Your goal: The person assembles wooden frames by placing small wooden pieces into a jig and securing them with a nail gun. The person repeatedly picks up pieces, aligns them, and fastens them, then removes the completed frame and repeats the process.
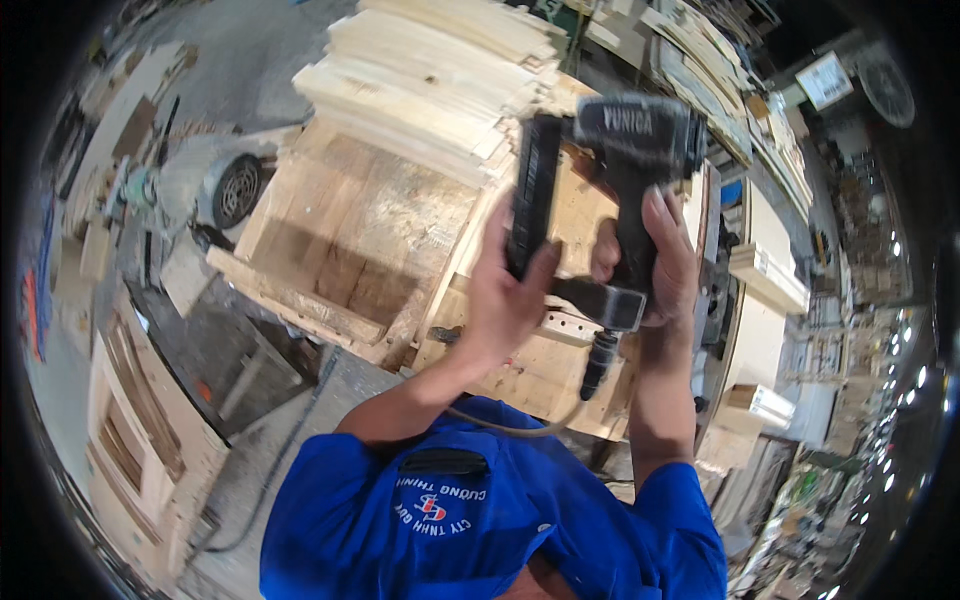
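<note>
A black air nail gun is held up in front of me, above the wooden bench. My right hand is wrapped round its handle. With my left hand I grip the lower part of its long magazine, the thumb lying across it. A fitting at the handle's base joins a pale air hose, which curves back past my chest. Behind the gun is a light wooden work surface, partly covered by it and my hands. The gun's nose is hard to make out.
Pale wooden slats are stacked at the far side of a worn wooden bench top. To the left stands a motor with a round vented cover. Wooden frame pieces lean at lower left; long boards lie to the right.
</note>
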The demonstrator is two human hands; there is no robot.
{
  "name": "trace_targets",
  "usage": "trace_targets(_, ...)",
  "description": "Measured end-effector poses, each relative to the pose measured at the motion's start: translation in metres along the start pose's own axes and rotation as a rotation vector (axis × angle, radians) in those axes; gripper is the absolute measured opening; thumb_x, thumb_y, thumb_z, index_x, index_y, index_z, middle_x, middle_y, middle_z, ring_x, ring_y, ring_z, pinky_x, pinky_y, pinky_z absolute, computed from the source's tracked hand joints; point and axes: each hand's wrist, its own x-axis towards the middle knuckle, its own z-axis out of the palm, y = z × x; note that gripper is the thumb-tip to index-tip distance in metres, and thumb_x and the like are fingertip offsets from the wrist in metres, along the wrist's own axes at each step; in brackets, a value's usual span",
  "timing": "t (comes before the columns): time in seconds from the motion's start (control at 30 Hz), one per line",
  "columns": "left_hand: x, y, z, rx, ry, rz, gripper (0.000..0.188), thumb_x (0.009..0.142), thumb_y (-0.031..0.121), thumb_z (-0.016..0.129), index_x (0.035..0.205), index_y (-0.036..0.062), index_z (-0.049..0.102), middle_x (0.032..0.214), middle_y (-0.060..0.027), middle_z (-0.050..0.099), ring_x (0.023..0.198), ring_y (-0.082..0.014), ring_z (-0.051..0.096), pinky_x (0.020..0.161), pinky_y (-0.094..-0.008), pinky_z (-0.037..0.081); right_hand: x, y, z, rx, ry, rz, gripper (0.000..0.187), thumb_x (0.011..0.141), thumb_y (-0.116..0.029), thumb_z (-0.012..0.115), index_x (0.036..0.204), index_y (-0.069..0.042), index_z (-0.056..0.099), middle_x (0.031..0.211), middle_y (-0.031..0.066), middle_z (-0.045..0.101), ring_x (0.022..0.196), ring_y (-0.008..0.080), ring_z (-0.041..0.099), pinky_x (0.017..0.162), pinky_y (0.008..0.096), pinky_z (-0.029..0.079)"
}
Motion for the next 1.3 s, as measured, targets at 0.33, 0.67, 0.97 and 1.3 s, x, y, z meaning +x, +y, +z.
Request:
trace_targets(0.33, 0.063, 0.187, -0.154, 0.795, -0.272, -0.112, 0.066, 0.098, -0.003, 0.063, 0.161, -0.003, 0.043, 0.145, -0.0134, 0.063, 0.128, -0.0172, 0.061, 0.112, -0.0326, 0.046, -0.005, 0.087, 0.093, 0.158, -0.231, 0.283, 0.054, 0.105, -0.033, 0.071, 0.143, -0.002, 0.047, 0.125, 0.0145, 0.06, 0.099, 0.0229, 0.069, 0.089, 0.0415, 0.062)
trace_targets(0.67, 0.126, 0.165, -0.224, 1.039, -0.411, -0.716, 0.062, 0.093, 0.0, 0.07, 0.154, 0.0062, 0.056, 0.113, -0.0013, 0.072, 0.08, -0.0046, 0.06, 0.055, -0.0252, 0.05, -0.029, 0.11, 0.035, 0.064, -0.407, 0.467, 0.074, 0.107, -0.035, 0.067, 0.16, 0.002, 0.032, 0.131, 0.0174, 0.058, 0.099, 0.0226, 0.071, 0.082, 0.0355, 0.066)
trace_targets(0.97, 0.144, 0.136, -0.248, 1.103, -0.605, -0.698, 0.064, 0.101, 0.015, 0.072, 0.16, 0.0104, 0.049, 0.103, -0.0013, 0.068, 0.09, -0.0107, 0.058, 0.085, -0.0283, 0.051, -0.085, 0.096, -0.189, -0.509, 0.435, 0.321, 0.053, 0.107, -0.03, 0.066, 0.148, 0.001, 0.054, 0.121, 0.0126, 0.069, 0.099, 0.018, 0.069, 0.081, 0.0336, 0.06)
trace_targets(1.3, 0.132, 0.175, -0.217, 1.361, -0.573, -0.393, 0.059, 0.102, 0.02, 0.07, 0.157, 0.0059, 0.052, 0.116, -0.0105, 0.069, 0.103, -0.0172, 0.061, 0.094, -0.0334, 0.052, -0.045, 0.105, -0.334, -1.552, 0.767, 0.293, 0.06, 0.093, -0.042, 0.074, 0.131, 0.002, 0.06, 0.113, 0.0324, 0.071, 0.104, 0.049, 0.07, 0.092, 0.054, 0.056)
